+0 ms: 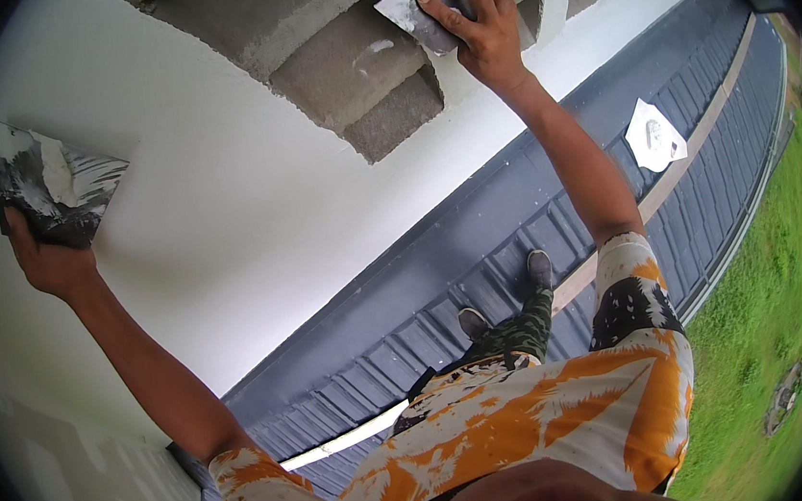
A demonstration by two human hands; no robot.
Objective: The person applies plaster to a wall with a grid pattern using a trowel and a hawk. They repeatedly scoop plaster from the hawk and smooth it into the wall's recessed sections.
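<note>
L hand [56, 259], far L of frame, grips a wide metal filler blade [72, 222] by its lower edge; fingers closed on it, mostly hidden behind. Blade's face is smeared w/ white filler [55, 170], thickest nr the middle. R hand [489, 44], top of frame R of centre, has a smaller scraper [438, 36] pinched, thumb flat on its face, other fingers bent; white smears on it too. Can't tell if scraper touches the wall.

Bare grey blocks [335, 68], top centre, show in ragged-edged gaps in the white wall [226, 238]. Dark grey tiled roof [366, 389] runs diagonally, lower L to upper R, w/ a timber plank [699, 133] along it. White angular sheet [644, 145] w/ a pale lump on it lies by the plank, R of frame. Shoes [538, 264] on roof, btm centre; grass [767, 341] lower R.
</note>
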